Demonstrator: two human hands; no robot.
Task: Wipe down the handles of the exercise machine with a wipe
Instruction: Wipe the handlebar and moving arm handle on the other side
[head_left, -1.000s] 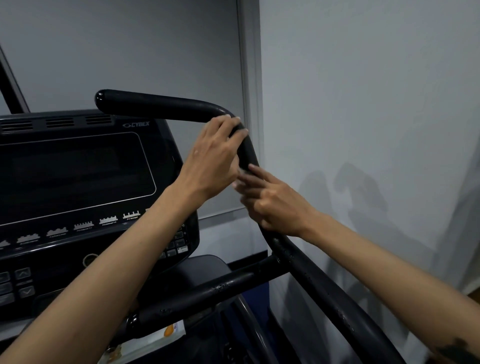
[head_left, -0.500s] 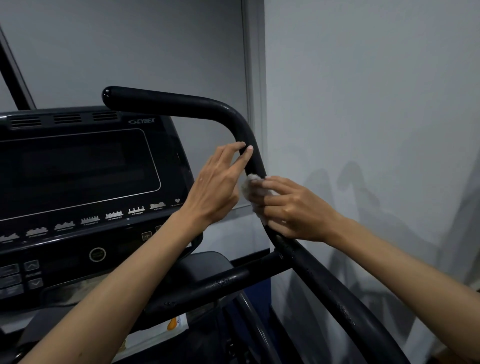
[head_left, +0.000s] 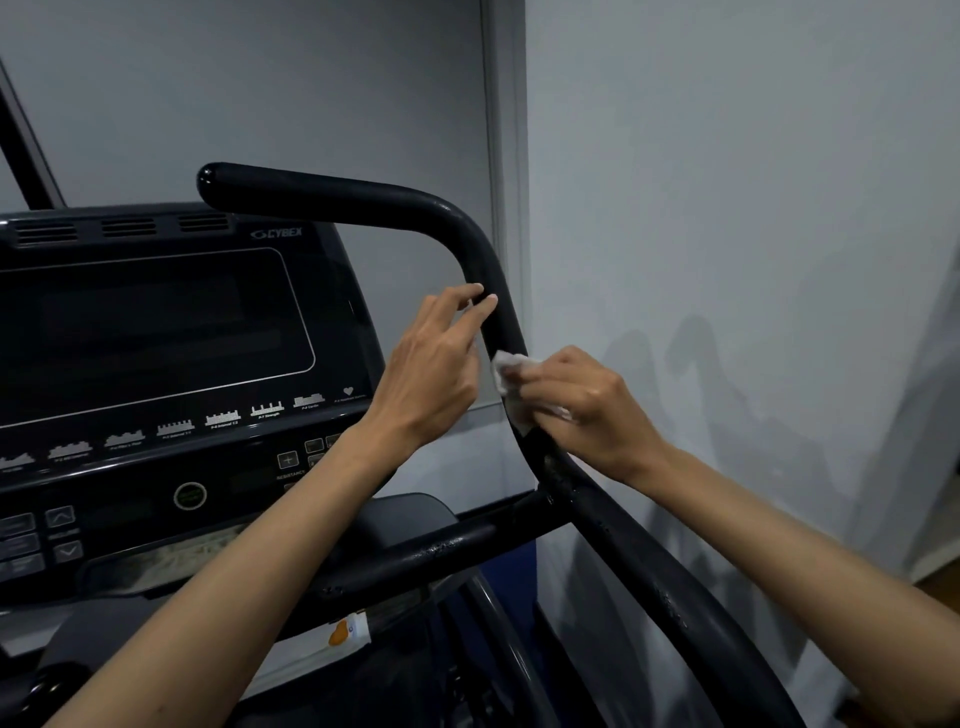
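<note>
A black curved handle (head_left: 363, 200) of the exercise machine runs from a rounded end at upper left, bends down, and slopes toward the lower right. My right hand (head_left: 587, 405) grips a white wipe (head_left: 511, 384) and presses it against the handle just below the bend. My left hand (head_left: 441, 364) hovers beside the handle on its left side, fingers extended, with the fingertips touching the bar a little above the wipe.
The machine's black console (head_left: 156, 332) with a dark screen and buttons fills the left. A lower black crossbar (head_left: 447, 551) joins the handle. A pale wall (head_left: 727, 208) stands close behind on the right. A white packet with an orange mark (head_left: 337, 636) lies below the console.
Both hands have slid down the handle from the bend. The wipe, hidden a second ago, now shows in my right hand. My left hand has let go of the bar and opened.
</note>
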